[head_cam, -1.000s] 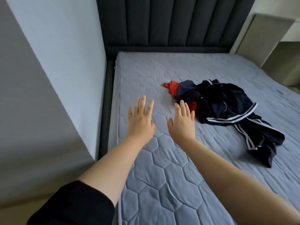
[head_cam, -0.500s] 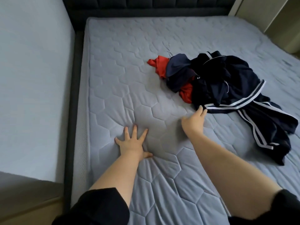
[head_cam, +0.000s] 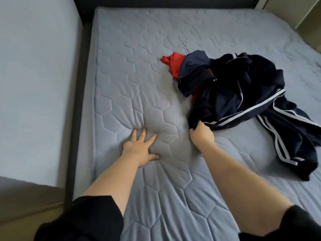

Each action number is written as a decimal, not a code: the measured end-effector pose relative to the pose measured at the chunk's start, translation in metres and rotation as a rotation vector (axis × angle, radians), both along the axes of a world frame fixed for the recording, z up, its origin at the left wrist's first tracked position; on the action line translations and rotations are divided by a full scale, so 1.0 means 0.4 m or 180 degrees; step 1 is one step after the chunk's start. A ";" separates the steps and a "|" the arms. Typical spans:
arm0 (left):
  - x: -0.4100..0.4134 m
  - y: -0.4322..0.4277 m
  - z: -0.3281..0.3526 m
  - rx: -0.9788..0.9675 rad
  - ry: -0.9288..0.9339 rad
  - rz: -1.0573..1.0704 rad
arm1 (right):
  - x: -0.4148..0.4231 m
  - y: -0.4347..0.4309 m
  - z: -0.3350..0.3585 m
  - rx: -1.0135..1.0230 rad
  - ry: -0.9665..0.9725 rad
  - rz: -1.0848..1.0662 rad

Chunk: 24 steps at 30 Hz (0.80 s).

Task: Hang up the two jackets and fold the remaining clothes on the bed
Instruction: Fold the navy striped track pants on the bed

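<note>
- Near the left edge of the mattress (head_cam: 121, 70), the left hand (head_cam: 139, 150) lies flat with fingers spread, pressing a dent into the quilting, likely to brace the person's lean.
- Toward the mattress's right side, the right hand (head_cam: 201, 134) curls its fingers round the near hem of the dark clothes pile (head_cam: 243, 94), probably to drag it closer for sorting.
- A red garment (head_cam: 173, 65) pokes out at the pile's far left, mostly buried.
- Which dark pieces are jackets is hard to tell; white-striped fabric (head_cam: 281, 145) trails toward the right edge, and the gripping fingertips are hidden in cloth.
</note>
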<state>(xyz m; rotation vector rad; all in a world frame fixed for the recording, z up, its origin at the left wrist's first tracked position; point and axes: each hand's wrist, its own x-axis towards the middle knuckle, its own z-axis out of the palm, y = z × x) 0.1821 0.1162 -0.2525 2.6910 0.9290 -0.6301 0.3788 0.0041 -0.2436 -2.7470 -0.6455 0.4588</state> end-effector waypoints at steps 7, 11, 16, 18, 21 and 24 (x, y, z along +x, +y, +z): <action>-0.093 0.038 0.077 -0.1587 -0.1297 0.1206 | -0.226 -0.072 0.093 -0.0198 0.1169 0.1328; -0.107 -0.019 0.138 -0.3077 -0.2007 0.2612 | -0.335 -0.104 0.183 -0.0513 0.2291 0.2043; -0.108 -0.098 0.190 -0.3382 -0.2257 0.2478 | -0.408 -0.125 0.236 -0.0139 0.2032 0.2334; -0.116 -0.112 0.213 -0.3274 -0.2443 0.2532 | -0.405 -0.145 0.246 0.0149 0.1988 0.2127; -0.136 -0.113 0.244 -0.3132 -0.2522 0.2443 | -0.383 -0.168 0.259 0.0980 0.1494 0.1291; -0.168 -0.112 0.272 -0.3018 -0.2493 0.2327 | -0.360 -0.174 0.262 0.1179 0.0069 0.0803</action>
